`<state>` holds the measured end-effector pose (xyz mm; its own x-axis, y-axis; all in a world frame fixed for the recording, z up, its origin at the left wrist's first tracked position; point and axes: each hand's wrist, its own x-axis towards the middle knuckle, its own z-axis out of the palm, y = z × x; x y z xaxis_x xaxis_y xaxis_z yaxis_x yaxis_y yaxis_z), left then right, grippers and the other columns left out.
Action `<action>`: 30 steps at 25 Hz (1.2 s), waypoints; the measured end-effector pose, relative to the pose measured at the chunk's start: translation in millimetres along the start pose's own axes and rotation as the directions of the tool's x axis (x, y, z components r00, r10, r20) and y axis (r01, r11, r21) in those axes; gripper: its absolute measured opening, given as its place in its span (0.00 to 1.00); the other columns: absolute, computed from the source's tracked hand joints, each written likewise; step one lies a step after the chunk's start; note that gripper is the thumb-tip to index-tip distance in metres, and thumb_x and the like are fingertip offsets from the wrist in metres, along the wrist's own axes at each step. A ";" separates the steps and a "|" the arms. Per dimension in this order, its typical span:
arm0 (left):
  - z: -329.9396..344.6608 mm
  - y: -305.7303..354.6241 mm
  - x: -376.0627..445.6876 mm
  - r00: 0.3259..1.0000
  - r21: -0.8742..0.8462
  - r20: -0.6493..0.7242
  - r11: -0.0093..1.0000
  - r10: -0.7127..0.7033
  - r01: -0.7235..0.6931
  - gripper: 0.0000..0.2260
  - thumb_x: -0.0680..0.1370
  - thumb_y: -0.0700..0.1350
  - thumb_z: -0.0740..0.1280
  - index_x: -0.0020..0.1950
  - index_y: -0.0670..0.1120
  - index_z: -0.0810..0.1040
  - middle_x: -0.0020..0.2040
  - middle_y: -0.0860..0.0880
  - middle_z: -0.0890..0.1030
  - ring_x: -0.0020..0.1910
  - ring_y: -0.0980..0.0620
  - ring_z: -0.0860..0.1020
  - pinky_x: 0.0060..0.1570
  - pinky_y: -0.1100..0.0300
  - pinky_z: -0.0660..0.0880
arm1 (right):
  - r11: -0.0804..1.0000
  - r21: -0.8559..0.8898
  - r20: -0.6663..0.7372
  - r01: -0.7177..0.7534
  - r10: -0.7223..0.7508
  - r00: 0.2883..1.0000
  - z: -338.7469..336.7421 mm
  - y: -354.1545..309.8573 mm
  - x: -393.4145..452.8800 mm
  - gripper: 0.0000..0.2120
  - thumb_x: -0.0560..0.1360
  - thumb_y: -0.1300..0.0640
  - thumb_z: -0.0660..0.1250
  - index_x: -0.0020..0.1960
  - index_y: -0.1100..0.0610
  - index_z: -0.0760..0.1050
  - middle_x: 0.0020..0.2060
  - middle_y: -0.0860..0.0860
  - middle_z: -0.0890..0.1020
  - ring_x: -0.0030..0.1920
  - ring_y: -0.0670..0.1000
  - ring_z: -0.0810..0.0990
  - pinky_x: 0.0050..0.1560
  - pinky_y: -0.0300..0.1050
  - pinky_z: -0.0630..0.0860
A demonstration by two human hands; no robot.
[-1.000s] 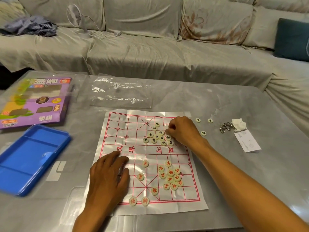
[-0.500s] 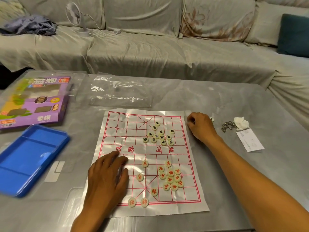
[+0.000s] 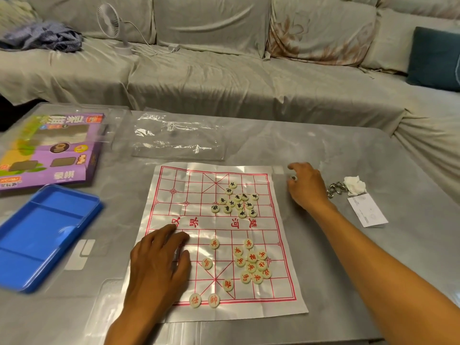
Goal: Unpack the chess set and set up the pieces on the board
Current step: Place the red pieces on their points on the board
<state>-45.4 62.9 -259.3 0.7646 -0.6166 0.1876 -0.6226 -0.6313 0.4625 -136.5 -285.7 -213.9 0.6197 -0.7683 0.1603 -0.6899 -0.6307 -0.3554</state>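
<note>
A white plastic board sheet with a red grid lies on the grey table. Black-lettered round pieces cluster on its far half, and red-lettered pieces on its near right. Two red pieces stand on the near edge line. My left hand rests flat on the sheet's near left, fingers spread. Just off the sheet's far right corner, my right hand is curled, with a small white piece pinched at its fingertips. Any other loose pieces there are hidden under the hand.
A blue plastic tray and the purple game box lie at the left. A clear plastic bag is beyond the board. At the right are a metal chain, crumpled tissue and a paper slip. A sofa runs behind the table.
My right hand has left the black cluster on the board and moved right, off the sheet, onto the loose pieces there. My left hand has stayed in place.
</note>
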 end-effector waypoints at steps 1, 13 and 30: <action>-0.1 0.0 0.1 1.000 0.004 -0.001 1.000 0.002 -0.002 0.22 0.75 0.61 0.52 0.59 0.53 0.78 0.65 0.50 0.76 0.63 0.45 0.74 0.63 0.41 0.67 | 0.998 -0.068 0.052 0.007 -0.004 0.999 -0.4 9.4 2.6 0.12 0.78 0.59 0.62 0.60 0.56 0.77 0.58 0.56 0.78 0.55 0.59 0.77 0.52 0.50 0.76; -6.3 0.8 3.9 1.000 0.003 0.017 1.000 -0.005 0.005 0.24 0.74 0.62 0.51 0.60 0.54 0.77 0.66 0.51 0.75 0.65 0.45 0.72 0.65 0.41 0.66 | 0.987 0.143 -0.075 -0.077 0.088 0.993 -21.2 16.2 -5.3 0.06 0.73 0.59 0.69 0.50 0.57 0.80 0.43 0.52 0.81 0.41 0.52 0.79 0.42 0.44 0.76; 0.3 4.3 -1.0 1.000 -0.016 0.018 1.000 0.004 -0.003 0.22 0.75 0.61 0.52 0.60 0.54 0.77 0.66 0.51 0.75 0.65 0.46 0.72 0.65 0.42 0.65 | 0.906 0.332 0.138 0.262 -0.321 0.937 6.4 -104.2 -54.8 0.07 0.74 0.57 0.71 0.51 0.56 0.81 0.46 0.49 0.83 0.44 0.45 0.79 0.48 0.37 0.76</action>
<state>-48.9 60.8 -257.7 0.7592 -0.6272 0.1739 -0.6225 -0.6216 0.4756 -96.2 -177.2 -191.6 0.8539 -0.5020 0.1371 -0.3387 -0.7363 -0.5858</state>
